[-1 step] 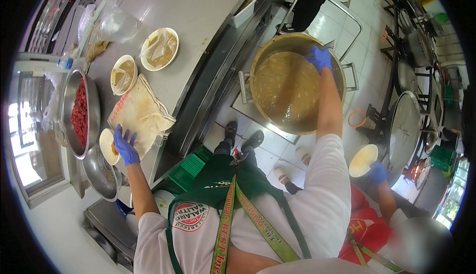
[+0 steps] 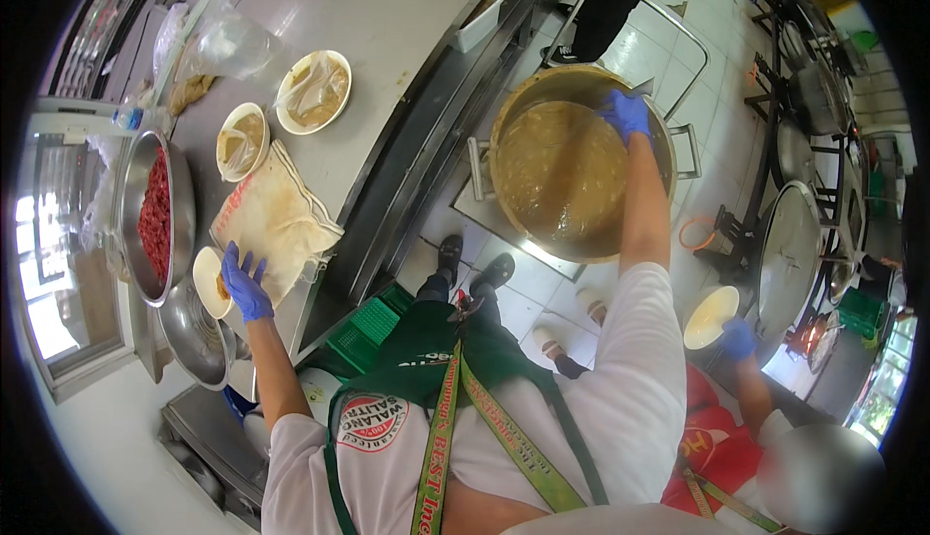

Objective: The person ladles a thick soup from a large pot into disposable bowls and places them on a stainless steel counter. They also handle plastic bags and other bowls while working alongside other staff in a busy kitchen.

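Note:
My left hand (image 2: 245, 285), in a blue glove, holds a small white bowl (image 2: 209, 276) by its side at the edge of the steel table. A little brown food shows inside that bowl, partly behind my fingers. Folded cream cloth (image 2: 281, 211) lies just beyond this hand. My right hand (image 2: 625, 116), also gloved, is closed at the far right inner side of a large pot (image 2: 504, 133). Brownish liquid (image 2: 562, 172) fills much of the pot. A flat grey metal end (image 2: 643, 88) sticks out past my right fingers; the rest of it is hidden.
Two white bowls (image 2: 240, 177) of brown food with plastic film stand on the steel table (image 2: 387, 12). Left of it are a steel basin (image 2: 184, 177) of red chopped food and another steel bowl (image 2: 194, 341). A co-worker's gloved hand (image 2: 738, 338) holds a bowl at right, near stoves.
My hands and what they hold stay in place. The co-worker's bowl at the right has shifted very slightly.

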`<state>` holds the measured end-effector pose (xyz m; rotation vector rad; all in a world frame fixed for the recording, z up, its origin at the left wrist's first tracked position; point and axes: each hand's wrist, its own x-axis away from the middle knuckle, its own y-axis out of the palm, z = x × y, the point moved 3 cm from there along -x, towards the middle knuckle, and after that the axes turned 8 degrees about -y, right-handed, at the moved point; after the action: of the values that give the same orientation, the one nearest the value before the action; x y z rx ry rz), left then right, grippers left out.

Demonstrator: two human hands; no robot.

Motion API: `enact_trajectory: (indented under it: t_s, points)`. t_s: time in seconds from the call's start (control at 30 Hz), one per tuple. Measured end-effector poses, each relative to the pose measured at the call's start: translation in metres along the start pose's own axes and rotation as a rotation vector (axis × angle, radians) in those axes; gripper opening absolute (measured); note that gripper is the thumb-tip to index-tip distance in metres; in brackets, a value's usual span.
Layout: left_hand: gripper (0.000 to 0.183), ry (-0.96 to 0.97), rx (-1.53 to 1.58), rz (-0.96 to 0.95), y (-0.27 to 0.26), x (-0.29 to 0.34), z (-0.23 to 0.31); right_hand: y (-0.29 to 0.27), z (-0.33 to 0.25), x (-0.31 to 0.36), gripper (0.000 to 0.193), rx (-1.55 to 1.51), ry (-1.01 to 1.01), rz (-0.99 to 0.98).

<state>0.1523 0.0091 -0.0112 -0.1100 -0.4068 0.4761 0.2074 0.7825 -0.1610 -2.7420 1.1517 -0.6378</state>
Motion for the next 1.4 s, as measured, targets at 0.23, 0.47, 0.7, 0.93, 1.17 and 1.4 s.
enact_trajectory:
  t_s: [0.23,0.47,0.7,0.93,1.17,1.4]
  points:
    - [0.047,0.166,-0.064,-0.007,-0.001,0.022,0.012,-0.005,0.017,0.026,0.030,0.157,-0.296,0.063]
    - [0.043,0.316,-0.047,-0.180,0.058,0.041,0.059,0.000,0.053,0.097,0.029,-0.239,-0.259,0.243]
    - [0.042,0.356,-0.038,-0.397,0.100,0.048,0.071,0.029,0.044,0.184,0.029,-0.359,-0.238,0.318]
    - [0.043,0.297,-0.002,-0.614,0.125,0.063,0.059,0.034,0.047,0.267,0.033,-0.310,-0.161,0.316]
    - [0.040,0.275,0.041,-0.762,0.143,0.081,0.050,0.045,0.053,0.367,0.027,-0.397,-0.225,0.551]
    - [0.023,0.269,-0.020,-0.964,0.166,0.087,0.042,0.054,0.055,0.436,0.022,0.034,-0.477,0.629]
